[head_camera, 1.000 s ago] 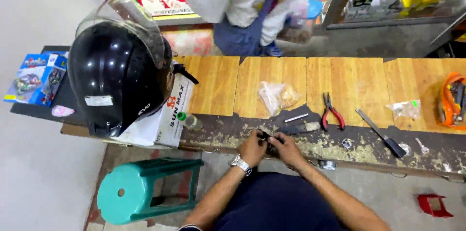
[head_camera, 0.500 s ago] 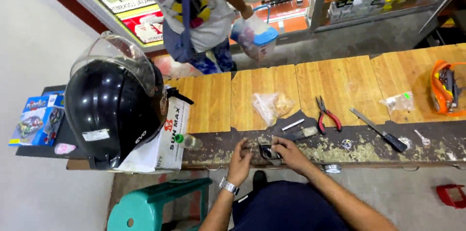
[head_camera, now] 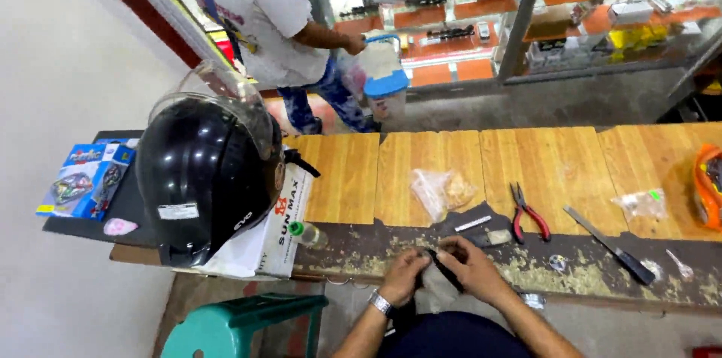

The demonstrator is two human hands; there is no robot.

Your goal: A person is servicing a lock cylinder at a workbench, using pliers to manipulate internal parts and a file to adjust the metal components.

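Small black strap-like part (head_camera: 444,268), narrow and dark, slanting down to the right, pinched at both ends, hovering just over the near, scuffed edge of the table (head_camera: 421,177), right of the black helmet (head_camera: 203,177); details too small to tell.

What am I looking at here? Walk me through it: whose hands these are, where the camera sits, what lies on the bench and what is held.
There is no machine here. A person wears one camera on the head, looking down at their own two bare hands.

The left hand, with a wristwatch, and the right hand meet at the near edge of a wooden workbench. Together they have a grip on a small dark part; what it is I cannot tell.

On the bench lie a black helmet with a clear visor, a small green-capped bottle, a clear plastic bag, red-handled pliers and a black-handled knife.

Beyond the bench another person stands carrying a blue-lidded container.
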